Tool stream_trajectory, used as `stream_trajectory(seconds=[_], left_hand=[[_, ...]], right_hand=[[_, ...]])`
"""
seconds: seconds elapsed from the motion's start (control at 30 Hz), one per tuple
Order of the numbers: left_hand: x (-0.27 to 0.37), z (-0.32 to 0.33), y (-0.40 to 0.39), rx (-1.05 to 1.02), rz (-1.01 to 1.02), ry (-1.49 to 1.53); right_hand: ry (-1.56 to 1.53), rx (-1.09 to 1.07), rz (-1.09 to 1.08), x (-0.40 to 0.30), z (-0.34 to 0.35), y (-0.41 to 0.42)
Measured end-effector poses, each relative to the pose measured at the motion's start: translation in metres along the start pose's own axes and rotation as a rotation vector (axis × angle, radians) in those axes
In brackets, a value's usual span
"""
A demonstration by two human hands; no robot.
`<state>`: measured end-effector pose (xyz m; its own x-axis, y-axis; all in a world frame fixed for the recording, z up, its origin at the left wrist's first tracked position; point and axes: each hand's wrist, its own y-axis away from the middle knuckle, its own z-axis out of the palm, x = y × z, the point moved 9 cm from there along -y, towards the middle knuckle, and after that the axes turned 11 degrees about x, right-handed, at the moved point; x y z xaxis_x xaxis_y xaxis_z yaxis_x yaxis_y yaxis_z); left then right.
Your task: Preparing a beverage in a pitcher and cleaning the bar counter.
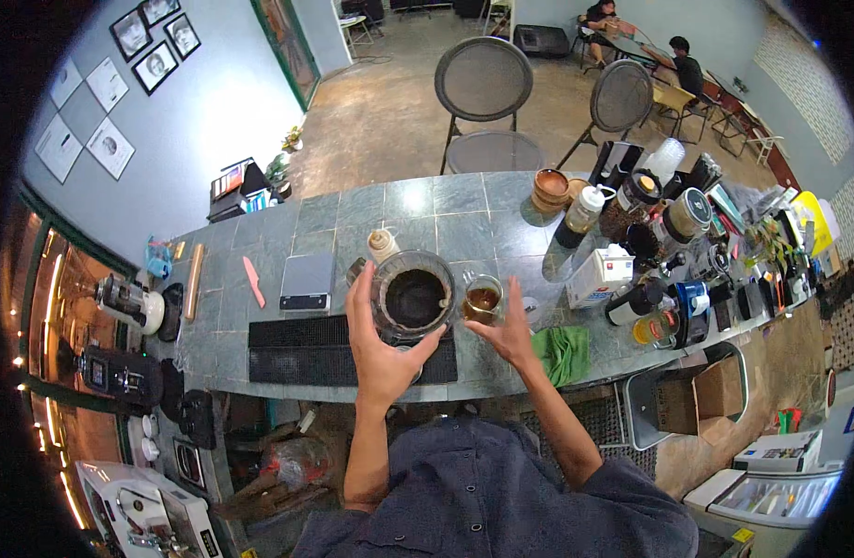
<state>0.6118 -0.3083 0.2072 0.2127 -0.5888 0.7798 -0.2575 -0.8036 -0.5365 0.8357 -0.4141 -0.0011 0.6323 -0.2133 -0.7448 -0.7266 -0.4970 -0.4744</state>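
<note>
My left hand (385, 356) curves around the near left side of a clear coffee dripper (450, 268), its thumb along the near rim. Dark wet coffee grounds (414, 298) line the paper filter inside. What stands below the dripper is mostly hidden. Just to the right, my right hand (507, 335) holds a small glass (483, 300) containing brown liquid, between thumb and fingers. A black ribbed bar mat (294, 352) lies partly behind my left hand. Beyond the dripper stands a squeeze bottle (382, 244) with pale contents.
A digital scale (307, 279) and a pink knife (254, 282) lie left on the tiled counter (462, 195). To the right are a green cloth (563, 354), a white carton (600, 275) and crowded jars (685, 213). Two people sit at a far table (629, 47).
</note>
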Motion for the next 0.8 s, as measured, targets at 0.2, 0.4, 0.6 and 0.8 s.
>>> stream_trajectory(seconds=[0.2,0.4,0.6,0.8], left_hand=[[0.012,0.001,-0.004,-0.035,0.02,0.006],[0.012,0.012,-0.004,-0.069,0.068,0.005],[0.008,0.013,0.002,-0.093,0.024,0.078],[0.009,0.007,0.001,-0.081,0.048,0.05]], right_hand=[[0.135,0.433,0.065,0.006,-0.208,-0.1],[0.641,0.162,0.378,0.166,-0.26,-0.207],[0.801,0.068,0.532,0.175,-0.218,-0.213],[0.749,0.133,0.58,0.173,-0.224,-0.212]])
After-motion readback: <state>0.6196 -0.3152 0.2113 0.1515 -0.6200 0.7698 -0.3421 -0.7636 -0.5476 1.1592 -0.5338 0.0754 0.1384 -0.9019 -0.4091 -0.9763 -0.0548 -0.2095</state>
